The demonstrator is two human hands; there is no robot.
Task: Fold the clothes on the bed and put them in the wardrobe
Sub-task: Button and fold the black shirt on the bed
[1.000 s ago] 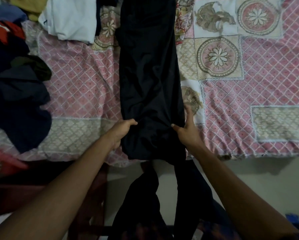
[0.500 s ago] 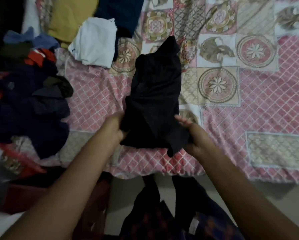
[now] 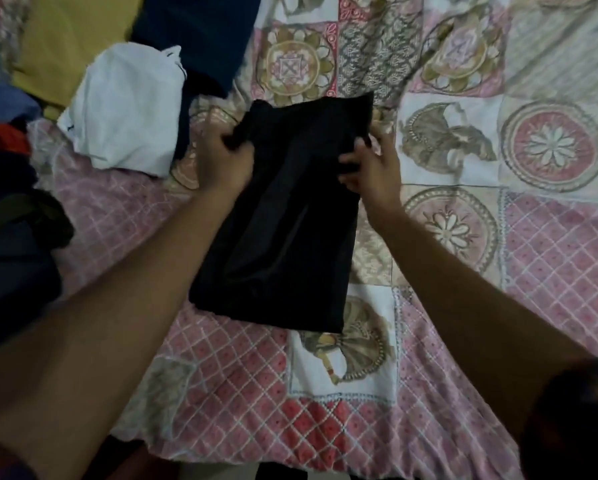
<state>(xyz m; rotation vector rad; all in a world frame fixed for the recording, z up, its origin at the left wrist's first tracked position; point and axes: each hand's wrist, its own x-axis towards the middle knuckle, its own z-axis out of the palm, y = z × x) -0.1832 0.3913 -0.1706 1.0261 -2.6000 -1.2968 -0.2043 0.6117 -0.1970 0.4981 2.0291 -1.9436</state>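
Note:
A black garment [image 3: 287,230] lies folded into a long rectangle on the patterned bedspread [image 3: 498,271]. My left hand [image 3: 221,157] grips its upper left edge with curled fingers. My right hand [image 3: 370,168] pinches its upper right edge. Both hands are at the far end of the fold, and the near end lies flat on the bed.
A white folded cloth [image 3: 124,109] lies to the left of the garment, with a yellow piece [image 3: 72,39] and a dark blue piece [image 3: 200,32] behind it. A pile of dark and red clothes [image 3: 10,209] fills the left edge. The bed's near edge runs along the bottom.
The long black garment hung over the bed edge; both hands lifted its near end and carried it forward, doubling it into a shorter rectangle. The view moved further over the bed.

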